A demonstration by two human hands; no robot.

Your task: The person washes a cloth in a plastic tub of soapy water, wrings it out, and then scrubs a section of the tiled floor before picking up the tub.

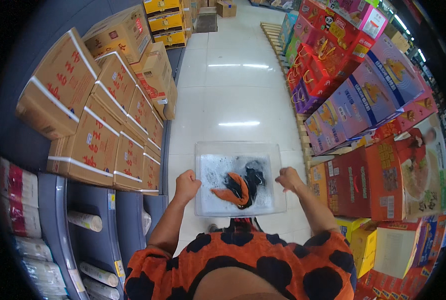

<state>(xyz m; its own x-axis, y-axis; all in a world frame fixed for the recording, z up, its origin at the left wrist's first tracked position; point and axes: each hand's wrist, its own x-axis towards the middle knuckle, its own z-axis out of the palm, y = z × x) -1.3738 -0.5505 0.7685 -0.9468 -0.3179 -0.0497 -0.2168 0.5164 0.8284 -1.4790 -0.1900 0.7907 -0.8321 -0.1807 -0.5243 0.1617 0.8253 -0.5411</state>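
Observation:
A clear plastic tub (208,150) is held level in front of my body, with my left hand (188,185) closed on its left rim and my right hand (288,179) gripping the right rim. Inside lie a wet orange cloth (241,187) and a black cloth or plastic piece (255,174), crumpled together. Droplets and a wet, cloudy film cover the bottom of the tub.
Strapped cardboard cartons (99,138) are stacked on dark shelving (91,202) at the left. Along the right, gift boxes (343,112) stand on a wooden pallet (301,131). A tiled aisle (230,101) runs ahead between them, with a carton (226,9) at its far end.

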